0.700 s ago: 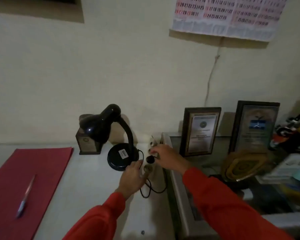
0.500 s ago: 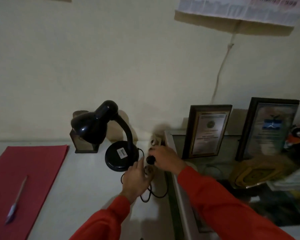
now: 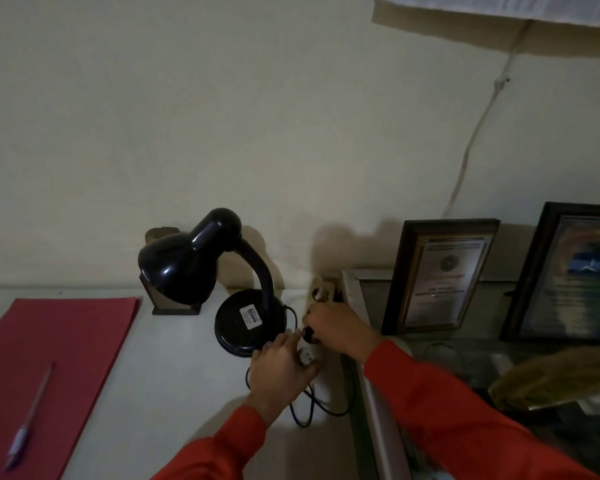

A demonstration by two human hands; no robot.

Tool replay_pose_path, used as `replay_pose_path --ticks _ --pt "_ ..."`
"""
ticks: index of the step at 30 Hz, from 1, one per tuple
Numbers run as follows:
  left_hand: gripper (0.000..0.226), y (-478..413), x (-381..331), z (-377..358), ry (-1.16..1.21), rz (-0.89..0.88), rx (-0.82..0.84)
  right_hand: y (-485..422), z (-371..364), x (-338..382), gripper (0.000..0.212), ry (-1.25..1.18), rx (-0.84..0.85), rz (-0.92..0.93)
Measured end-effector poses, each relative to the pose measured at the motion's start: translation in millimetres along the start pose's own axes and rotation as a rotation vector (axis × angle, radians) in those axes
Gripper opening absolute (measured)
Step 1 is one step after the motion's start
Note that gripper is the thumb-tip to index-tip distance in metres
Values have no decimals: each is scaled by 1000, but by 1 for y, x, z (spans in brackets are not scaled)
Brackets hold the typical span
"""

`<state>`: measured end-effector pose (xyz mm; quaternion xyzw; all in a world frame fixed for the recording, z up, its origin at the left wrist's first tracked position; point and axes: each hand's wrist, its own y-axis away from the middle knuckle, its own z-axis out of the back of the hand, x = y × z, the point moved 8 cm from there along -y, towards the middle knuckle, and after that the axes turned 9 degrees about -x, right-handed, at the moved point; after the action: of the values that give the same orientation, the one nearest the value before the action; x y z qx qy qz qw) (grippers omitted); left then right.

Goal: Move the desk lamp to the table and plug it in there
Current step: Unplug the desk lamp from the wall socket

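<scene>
Head view showed the glossy black desk lamp (image 3: 222, 271), dome shade on a curved neck, standing at frame centre on the smooth white table (image 3: 153, 368). At centre right the right hand (image 3: 340, 327) pinched the round black plug (image 3: 308, 331) over the white power strip (image 3: 310, 353), which the left hand (image 3: 279, 370) pressed flat. Misaligned pins would likely jam; the looped thin cord (image 3: 305, 410) could snag

Glossy black gooseneck desk lamp (image 3: 222, 271), white label on base. Black plug (image 3: 308, 331), black cord (image 3: 309, 410). White power strip (image 3: 317, 320). Flat red folder (image 3: 49, 358). Orange-red sleeves (image 3: 447, 403). Dark-framed certificates (image 3: 440, 275). Cream wall (image 3: 222, 116).
</scene>
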<state>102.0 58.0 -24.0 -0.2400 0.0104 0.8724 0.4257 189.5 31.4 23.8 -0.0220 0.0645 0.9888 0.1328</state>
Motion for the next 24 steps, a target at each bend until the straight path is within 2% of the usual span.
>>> replay_pose_path --ticks 11,16,19,24 --pt "69 1 3 -3 16 8 -6 1 -5 4 22 43 -36 55" --pt "73 2 4 -2 18 28 -10 1 -5 4 18 -48 8 37" --pt "72 3 5 -1 28 36 -17 3 2 -3 6 -195 -4 -10" --pt "69 3 4 -2 27 -8 -13 8 7 -23 14 -365 -60 -123"
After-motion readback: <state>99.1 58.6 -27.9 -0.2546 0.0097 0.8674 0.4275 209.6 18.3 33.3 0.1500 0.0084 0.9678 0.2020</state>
